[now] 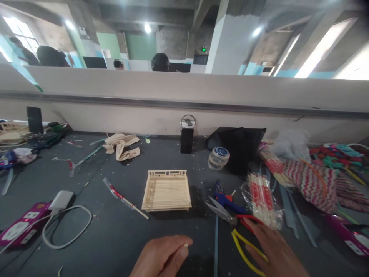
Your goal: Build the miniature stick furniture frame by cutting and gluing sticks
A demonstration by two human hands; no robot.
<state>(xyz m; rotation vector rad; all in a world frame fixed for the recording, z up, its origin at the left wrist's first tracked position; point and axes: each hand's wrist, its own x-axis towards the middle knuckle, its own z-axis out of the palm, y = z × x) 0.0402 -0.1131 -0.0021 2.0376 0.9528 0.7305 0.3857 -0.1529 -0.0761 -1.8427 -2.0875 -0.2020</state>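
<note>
My left hand (163,256) is closed in a pinch at the bottom centre, with a small pale wooden bit (186,245) showing at the fingertips. At the lower right, my right hand (272,244) has its fingers at the handles of scissors (227,216) with one red and one yellow handle; their blades are apart and point left. A small tray-like frame (167,192) of pale sticks, with a railing at the back, sits ahead of my hands. Blue-handled glue gun or pliers, I cannot tell which (227,202), lies just beyond the blades.
Bundled sticks in plastic (262,198) lie right, by a lidded jar (219,157) and black bag (242,146). An opened stick wrapper (121,197) lies left, with a purple box (27,225) and white cable (89,227). A phone (186,140) stands against the partition (161,117).
</note>
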